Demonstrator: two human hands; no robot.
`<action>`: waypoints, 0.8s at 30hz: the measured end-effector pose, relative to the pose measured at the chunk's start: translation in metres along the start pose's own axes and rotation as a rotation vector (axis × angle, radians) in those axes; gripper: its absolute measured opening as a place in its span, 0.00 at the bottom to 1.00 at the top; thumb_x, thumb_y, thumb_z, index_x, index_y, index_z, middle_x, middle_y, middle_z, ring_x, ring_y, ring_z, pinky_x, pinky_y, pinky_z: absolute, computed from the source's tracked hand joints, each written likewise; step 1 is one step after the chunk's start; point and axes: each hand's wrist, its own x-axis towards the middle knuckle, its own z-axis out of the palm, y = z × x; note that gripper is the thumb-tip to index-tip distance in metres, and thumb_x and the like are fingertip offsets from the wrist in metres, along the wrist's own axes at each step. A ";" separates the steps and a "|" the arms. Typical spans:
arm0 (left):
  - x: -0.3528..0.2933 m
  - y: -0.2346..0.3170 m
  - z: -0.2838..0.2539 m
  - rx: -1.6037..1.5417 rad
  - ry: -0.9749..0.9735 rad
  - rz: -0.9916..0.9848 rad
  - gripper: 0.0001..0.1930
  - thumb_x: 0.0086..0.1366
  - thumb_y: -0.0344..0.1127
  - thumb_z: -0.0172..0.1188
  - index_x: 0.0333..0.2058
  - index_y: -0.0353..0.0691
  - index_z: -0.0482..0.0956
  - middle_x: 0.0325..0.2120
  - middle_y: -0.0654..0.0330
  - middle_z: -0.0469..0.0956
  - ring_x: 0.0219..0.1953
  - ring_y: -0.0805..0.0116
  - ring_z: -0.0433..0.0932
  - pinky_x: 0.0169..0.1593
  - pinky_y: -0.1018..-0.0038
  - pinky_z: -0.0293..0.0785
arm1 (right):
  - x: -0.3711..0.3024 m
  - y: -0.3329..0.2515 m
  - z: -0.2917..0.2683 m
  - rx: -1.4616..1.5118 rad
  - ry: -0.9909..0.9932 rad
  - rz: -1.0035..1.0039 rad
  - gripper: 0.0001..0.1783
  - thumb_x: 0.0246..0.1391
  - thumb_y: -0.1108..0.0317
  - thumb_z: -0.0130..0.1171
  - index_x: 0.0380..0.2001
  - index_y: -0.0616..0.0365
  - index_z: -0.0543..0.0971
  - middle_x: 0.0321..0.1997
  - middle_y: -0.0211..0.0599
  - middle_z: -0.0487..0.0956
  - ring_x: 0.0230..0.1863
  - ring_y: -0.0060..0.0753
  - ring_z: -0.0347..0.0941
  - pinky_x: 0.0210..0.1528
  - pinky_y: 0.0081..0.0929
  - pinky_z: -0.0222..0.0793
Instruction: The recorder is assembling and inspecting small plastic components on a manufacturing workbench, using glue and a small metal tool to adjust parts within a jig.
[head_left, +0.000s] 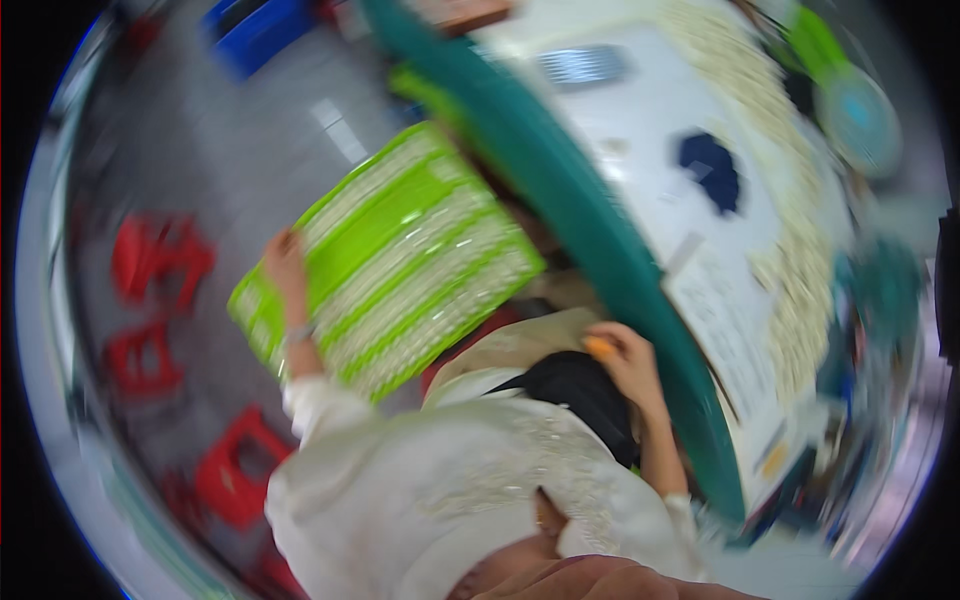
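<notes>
Much of the left side is grey floor (230, 330), and across the right runs a white table (655, 90) with a thick dark green edge (600, 200). Below, the person's white top (370, 470) fills the lower middle, with beige trousers (515, 348) just beyond it. Between the body and the open floor, clear of the tabletop, a bright green tray (385, 228) is held at a slant, loaded with rows of small pale pieces; the row nearest its far edge has a plain green strip beside it. Several red stools (222, 487) stand on the floor at the left, and a blue bin (255, 40) sits at the upper left. A broad spread of pale pieces (800, 310) covers the table's far side, with a sheet of paper (735, 330) in front of it, near the green edge. A black bag (580, 395) lies against the person's middle, and a dark blue cloth (710, 170) is crumpled on the table. The left hand (287, 268) grasps the tray's left end, fingers bent over the rim. The right hand (632, 368), beside the table edge and just above the bag, pinches a small orange thing (601, 347) between thumb and fingers; blur hides what it is.
</notes>
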 end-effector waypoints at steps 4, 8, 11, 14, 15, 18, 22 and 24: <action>-0.006 -0.087 -0.005 0.075 0.075 -0.260 0.16 0.49 0.47 0.65 0.30 0.39 0.82 0.26 0.52 0.80 0.30 0.57 0.78 0.37 0.65 0.72 | -0.031 0.039 -0.015 0.036 0.101 0.029 0.09 0.53 0.73 0.56 0.39 0.63 0.76 0.33 0.30 0.76 0.35 0.19 0.70 0.37 0.15 0.66; -0.035 -0.163 -0.081 0.220 0.264 -0.724 0.25 0.47 0.52 0.67 0.36 0.37 0.81 0.34 0.50 0.79 0.39 0.55 0.78 0.45 0.65 0.71 | -0.022 0.058 -0.014 0.051 0.013 0.033 0.09 0.54 0.73 0.54 0.39 0.63 0.76 0.32 0.30 0.76 0.32 0.18 0.70 0.36 0.15 0.65; -0.051 -0.189 -0.108 0.253 0.267 -0.857 0.34 0.44 0.55 0.68 0.44 0.33 0.76 0.42 0.47 0.76 0.47 0.53 0.74 0.51 0.65 0.69 | -0.007 0.044 -0.006 0.082 -0.010 0.072 0.08 0.56 0.74 0.53 0.39 0.63 0.76 0.30 0.30 0.75 0.30 0.18 0.69 0.34 0.14 0.65; -0.049 -0.199 -0.098 0.195 0.232 -0.839 0.37 0.43 0.57 0.68 0.46 0.32 0.75 0.43 0.47 0.76 0.47 0.54 0.74 0.50 0.65 0.69 | 0.007 0.033 -0.002 0.034 -0.042 -0.006 0.09 0.56 0.73 0.53 0.39 0.64 0.75 0.30 0.31 0.75 0.29 0.18 0.69 0.35 0.14 0.66; -0.044 -0.201 -0.095 0.210 0.174 -0.794 0.38 0.43 0.57 0.68 0.46 0.32 0.74 0.43 0.47 0.76 0.47 0.54 0.74 0.50 0.66 0.69 | 0.010 0.027 -0.001 0.017 -0.033 -0.001 0.09 0.56 0.73 0.53 0.40 0.64 0.75 0.31 0.32 0.76 0.30 0.18 0.69 0.35 0.15 0.66; -0.030 -0.204 -0.086 0.204 0.060 -0.735 0.38 0.43 0.57 0.69 0.47 0.32 0.74 0.42 0.48 0.76 0.46 0.55 0.75 0.48 0.66 0.70 | 0.014 0.019 0.004 0.005 -0.022 0.006 0.09 0.56 0.74 0.53 0.40 0.64 0.75 0.32 0.33 0.76 0.30 0.18 0.69 0.35 0.15 0.67; -0.027 -0.217 -0.088 0.100 -0.026 -0.708 0.31 0.46 0.51 0.69 0.44 0.33 0.77 0.37 0.51 0.79 0.40 0.60 0.79 0.44 0.69 0.73 | 0.017 0.011 0.011 -0.012 -0.036 0.029 0.09 0.56 0.73 0.52 0.40 0.64 0.74 0.32 0.33 0.76 0.30 0.18 0.69 0.36 0.15 0.67; -0.027 -0.219 -0.087 0.053 -0.003 -0.713 0.27 0.47 0.48 0.68 0.42 0.34 0.78 0.35 0.53 0.80 0.38 0.62 0.79 0.43 0.70 0.74 | 0.016 0.009 0.010 -0.028 -0.033 0.028 0.09 0.57 0.73 0.52 0.40 0.64 0.74 0.32 0.33 0.76 0.30 0.18 0.69 0.36 0.15 0.67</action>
